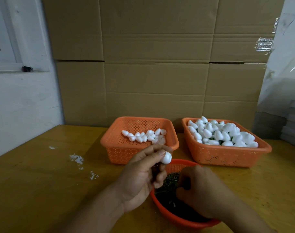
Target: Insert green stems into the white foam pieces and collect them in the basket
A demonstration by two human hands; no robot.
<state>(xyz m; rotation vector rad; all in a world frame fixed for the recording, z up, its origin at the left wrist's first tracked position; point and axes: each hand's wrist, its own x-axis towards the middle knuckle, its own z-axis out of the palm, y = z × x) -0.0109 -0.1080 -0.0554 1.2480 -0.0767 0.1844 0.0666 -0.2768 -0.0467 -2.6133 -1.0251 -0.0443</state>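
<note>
My left hand [141,172] pinches a white egg-shaped foam piece [166,157] between thumb and fingertips, above the near round orange basket [160,209]. That basket holds a dark heap of green stems [168,184]. My right hand [198,187] reaches down into the stems with its fingers curled; whether it holds a stem is hidden. Behind stand two square orange baskets: the left one [113,145] holds several plain foam pieces [143,136], the right one [227,153] is piled with foam pieces [222,133] with green stems showing between them.
A yellow wooden table [42,190] carries everything; white foam crumbs [77,159] lie on its left part. A wall of brown cardboard boxes [151,64] stands close behind the baskets. Plastic-wrapped stacks [291,125] are at the right edge.
</note>
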